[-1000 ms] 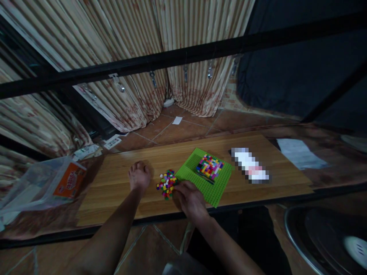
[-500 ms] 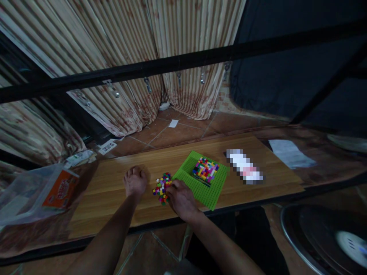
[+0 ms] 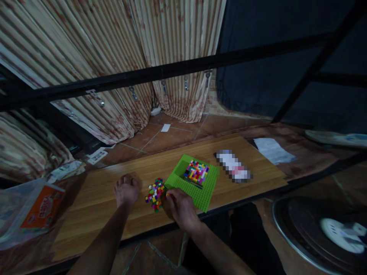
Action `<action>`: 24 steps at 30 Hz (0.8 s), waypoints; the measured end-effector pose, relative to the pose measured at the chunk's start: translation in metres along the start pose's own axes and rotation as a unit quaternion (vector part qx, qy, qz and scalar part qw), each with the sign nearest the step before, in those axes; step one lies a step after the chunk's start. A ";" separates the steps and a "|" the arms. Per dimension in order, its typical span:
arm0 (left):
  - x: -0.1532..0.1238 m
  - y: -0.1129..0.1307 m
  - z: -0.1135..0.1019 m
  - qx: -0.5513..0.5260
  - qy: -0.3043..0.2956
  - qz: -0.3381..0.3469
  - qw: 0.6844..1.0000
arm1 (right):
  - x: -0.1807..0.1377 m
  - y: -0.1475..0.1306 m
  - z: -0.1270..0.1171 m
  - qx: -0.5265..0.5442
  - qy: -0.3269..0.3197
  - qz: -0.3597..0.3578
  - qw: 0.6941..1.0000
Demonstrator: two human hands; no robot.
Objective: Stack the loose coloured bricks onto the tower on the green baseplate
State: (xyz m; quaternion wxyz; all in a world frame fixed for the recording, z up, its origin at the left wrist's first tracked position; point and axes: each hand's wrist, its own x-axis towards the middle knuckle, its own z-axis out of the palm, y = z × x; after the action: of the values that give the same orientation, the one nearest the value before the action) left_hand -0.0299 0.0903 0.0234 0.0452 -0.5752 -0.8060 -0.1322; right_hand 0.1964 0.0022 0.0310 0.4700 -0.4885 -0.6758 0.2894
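Observation:
A green studded baseplate (image 3: 206, 191) lies on the wooden table (image 3: 94, 214), with a block of many-coloured small bricks (image 3: 196, 171) built on its far part. A heap of loose coloured bricks (image 3: 155, 193) sits just left of the plate. My left hand (image 3: 126, 191) rests on the table left of the heap, fingers curled into a loose fist. My right hand (image 3: 180, 208) is at the heap's right edge by the plate's near corner, fingers bent down and pinched among the bricks; what they hold is hidden.
A blurred white item (image 3: 233, 170) lies on the table right of the plate. A clear plastic bag with an orange label (image 3: 34, 212) sits at the left end. A black bar (image 3: 177, 68) crosses the view. Curtains (image 3: 114, 57) hang behind; a round metal object (image 3: 318, 236) is at lower right.
The view has swung, so everything has slid left and down in the picture. My right hand has edged toward the heap's right side. My left hand stays curled on the table.

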 end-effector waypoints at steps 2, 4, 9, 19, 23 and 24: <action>0.000 0.001 -0.001 0.002 -0.003 0.001 1.000 | -0.006 0.002 -0.003 0.028 0.010 0.009 1.000; 0.000 0.002 -0.003 0.004 -0.005 -0.001 1.000 | -0.011 0.005 -0.003 0.040 0.016 0.017 0.999; -0.001 0.002 -0.003 0.001 -0.001 0.001 1.000 | -0.020 0.013 0.003 0.034 0.027 0.028 0.999; 0.001 -0.002 0.002 0.003 0.001 0.005 1.000 | -0.020 0.015 0.003 0.023 0.001 0.023 0.999; 0.001 -0.002 0.002 -0.002 0.003 -0.002 1.000 | -0.021 0.017 0.004 0.016 -0.009 0.015 1.000; 0.001 -0.002 0.003 -0.004 0.003 -0.002 1.000 | -0.021 0.017 0.004 0.011 -0.013 0.010 1.000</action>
State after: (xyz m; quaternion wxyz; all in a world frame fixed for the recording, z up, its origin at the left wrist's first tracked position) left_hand -0.0322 0.0915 0.0209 0.0454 -0.5733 -0.8065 -0.1373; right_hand 0.2011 -0.0110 0.0072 0.4636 -0.4868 -0.6734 0.3075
